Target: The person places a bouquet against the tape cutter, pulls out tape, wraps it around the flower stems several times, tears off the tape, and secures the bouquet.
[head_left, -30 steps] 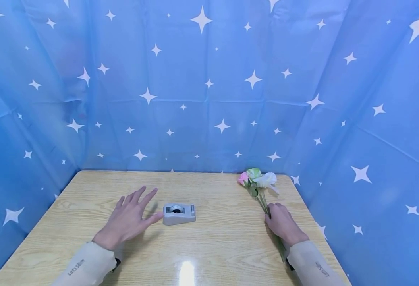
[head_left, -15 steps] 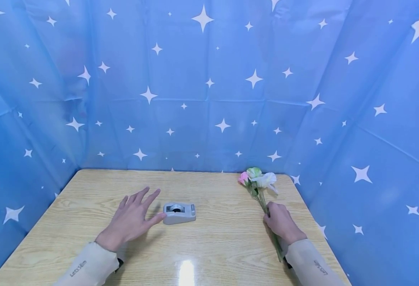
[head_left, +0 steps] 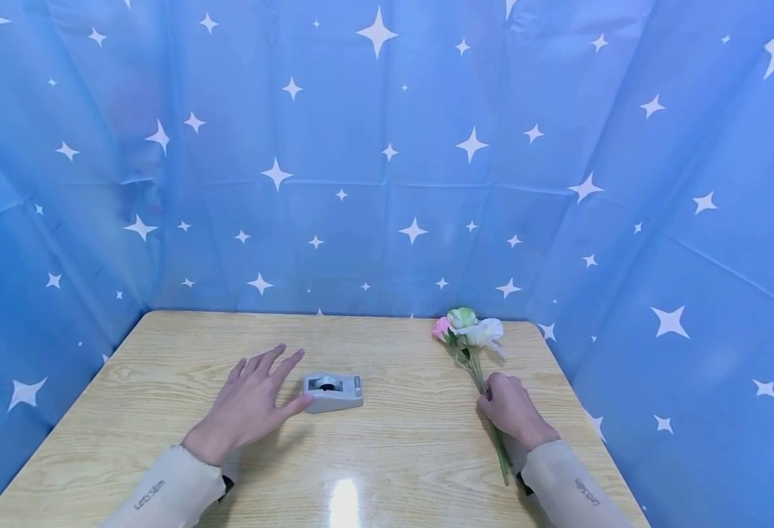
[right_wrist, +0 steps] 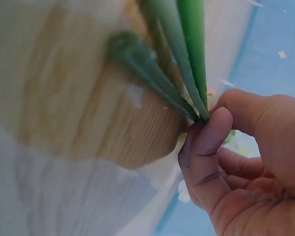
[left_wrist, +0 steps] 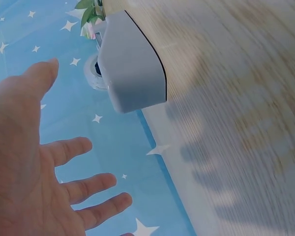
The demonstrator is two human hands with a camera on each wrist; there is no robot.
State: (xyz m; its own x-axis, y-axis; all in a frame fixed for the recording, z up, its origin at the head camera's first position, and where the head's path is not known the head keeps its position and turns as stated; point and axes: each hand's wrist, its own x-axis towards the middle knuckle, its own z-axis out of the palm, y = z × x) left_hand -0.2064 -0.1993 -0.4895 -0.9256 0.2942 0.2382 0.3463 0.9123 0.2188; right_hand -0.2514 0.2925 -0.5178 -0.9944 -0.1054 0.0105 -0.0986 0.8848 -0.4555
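At the right of the table, my right hand [head_left: 515,409] grips a small bunch of artificial flowers [head_left: 483,334] by the stems. The blooms are pink, pale green and white, and they point toward the table's far edge. In the right wrist view, several green stems [right_wrist: 172,44] pass between thumb and curled fingers. My left hand [head_left: 248,403] hovers with fingers spread beside a grey tape dispenser [head_left: 335,401]. A roll of clear tape sits in the dispenser. The left wrist view shows the thumb near the dispenser [left_wrist: 130,66], with a gap between them.
The light wood-grain table [head_left: 400,455] reaches back to a blue curtain [head_left: 334,132] with white stars, which also hangs on both sides. A bright light reflection lies on the table near its front.
My right hand has shifted slightly left, carrying the flowers with it. My left hand has drifted a little to the right. The dispenser stays in place.
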